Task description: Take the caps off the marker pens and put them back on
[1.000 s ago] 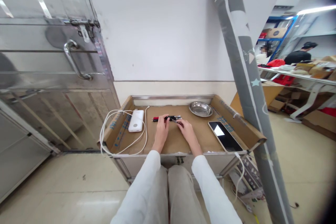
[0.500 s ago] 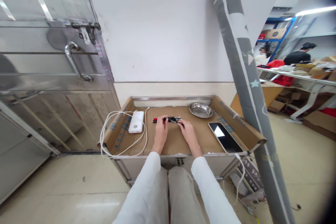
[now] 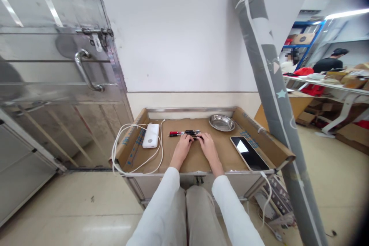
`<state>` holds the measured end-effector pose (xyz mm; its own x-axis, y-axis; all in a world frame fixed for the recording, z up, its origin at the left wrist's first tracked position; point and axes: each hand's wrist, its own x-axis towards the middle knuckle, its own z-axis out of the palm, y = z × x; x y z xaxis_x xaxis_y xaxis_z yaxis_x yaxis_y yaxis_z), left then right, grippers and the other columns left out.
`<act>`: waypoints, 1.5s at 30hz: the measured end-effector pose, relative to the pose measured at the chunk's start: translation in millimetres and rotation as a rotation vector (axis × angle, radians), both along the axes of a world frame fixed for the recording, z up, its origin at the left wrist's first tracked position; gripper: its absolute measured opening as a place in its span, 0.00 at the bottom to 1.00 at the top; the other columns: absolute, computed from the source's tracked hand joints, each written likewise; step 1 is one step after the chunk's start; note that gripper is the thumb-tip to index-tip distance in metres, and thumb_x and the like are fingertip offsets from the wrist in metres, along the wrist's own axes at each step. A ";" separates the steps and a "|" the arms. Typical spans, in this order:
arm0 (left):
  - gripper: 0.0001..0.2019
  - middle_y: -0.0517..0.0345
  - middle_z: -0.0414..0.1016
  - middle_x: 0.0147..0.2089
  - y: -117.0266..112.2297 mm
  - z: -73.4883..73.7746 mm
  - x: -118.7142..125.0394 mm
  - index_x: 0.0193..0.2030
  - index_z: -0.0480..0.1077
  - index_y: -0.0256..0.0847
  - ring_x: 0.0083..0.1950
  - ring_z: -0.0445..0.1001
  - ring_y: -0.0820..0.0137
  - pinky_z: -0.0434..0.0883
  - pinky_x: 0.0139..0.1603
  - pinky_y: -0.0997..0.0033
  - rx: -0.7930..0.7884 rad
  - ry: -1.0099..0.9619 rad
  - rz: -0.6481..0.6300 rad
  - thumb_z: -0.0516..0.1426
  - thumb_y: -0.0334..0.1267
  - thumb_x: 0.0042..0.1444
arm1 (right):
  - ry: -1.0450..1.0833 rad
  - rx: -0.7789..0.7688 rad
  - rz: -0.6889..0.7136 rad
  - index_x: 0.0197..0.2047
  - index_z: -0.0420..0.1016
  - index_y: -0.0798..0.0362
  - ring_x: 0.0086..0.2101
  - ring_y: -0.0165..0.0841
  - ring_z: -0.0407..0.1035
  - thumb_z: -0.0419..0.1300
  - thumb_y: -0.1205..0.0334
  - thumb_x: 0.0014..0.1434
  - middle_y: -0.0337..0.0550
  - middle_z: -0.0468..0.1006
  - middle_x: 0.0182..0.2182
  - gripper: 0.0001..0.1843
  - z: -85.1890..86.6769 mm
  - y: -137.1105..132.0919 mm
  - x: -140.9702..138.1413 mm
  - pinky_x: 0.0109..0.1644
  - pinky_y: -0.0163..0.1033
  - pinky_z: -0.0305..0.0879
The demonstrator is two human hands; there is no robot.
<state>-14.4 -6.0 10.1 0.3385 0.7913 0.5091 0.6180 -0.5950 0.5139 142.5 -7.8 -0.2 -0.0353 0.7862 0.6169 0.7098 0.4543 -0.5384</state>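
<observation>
My left hand (image 3: 182,147) is closed at the fingertips on a dark, slim piece that looks like a black pen (image 3: 195,138). On its other end, the fingers of my right hand (image 3: 207,146) are pinched together. Most of that pen is hidden by my fingers. Just beyond them, a red-and-black pen (image 3: 175,133) lies on the brown cardboard (image 3: 170,153), in line with more black pens (image 3: 190,132). How many pens lie there is hard to make out.
A white power bank (image 3: 150,136) with a looped white cable (image 3: 115,150) lies at left. At right are a round metal dish (image 3: 221,122) and a phone (image 3: 249,153). Folded cardboard walls edge the cart. A long grey roll (image 3: 271,73) leans at right; two people sit farther off.
My left hand has moved right and slightly nearer, uncovering the red-and-black pen. My hands are closer together, with the dark piece between them. The view has shifted slightly.
</observation>
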 end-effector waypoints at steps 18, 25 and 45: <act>0.03 0.52 0.66 0.42 -1.0 -1.1 0.5 0.40 0.66 0.40 0.48 0.67 0.63 0.67 0.54 0.55 0.088 0.012 0.059 0.53 0.32 0.59 | -0.024 -0.058 0.176 0.38 0.79 0.50 0.39 0.34 0.69 0.52 0.68 0.59 0.45 0.73 0.36 0.13 -0.6 3.3 -4.3 0.48 0.41 0.67; 0.04 0.53 0.67 0.42 -0.5 -1.1 -1.3 0.40 0.67 0.40 0.47 0.67 0.63 0.67 0.53 0.56 0.082 0.024 0.073 0.54 0.31 0.58 | -0.066 -0.070 0.191 0.40 0.78 0.49 0.42 0.36 0.69 0.52 0.68 0.60 0.45 0.78 0.39 0.13 3.3 -0.5 -3.6 0.50 0.43 0.65; 0.03 0.54 0.67 0.40 -5.4 3.3 -1.5 0.36 0.67 0.41 0.46 0.67 0.63 0.67 0.50 0.58 0.069 0.095 0.128 0.53 0.31 0.58 | -0.084 -0.095 0.052 0.37 0.74 0.50 0.39 0.38 0.67 0.55 0.65 0.58 0.44 0.76 0.35 0.07 8.1 -5.5 -2.4 0.46 0.43 0.64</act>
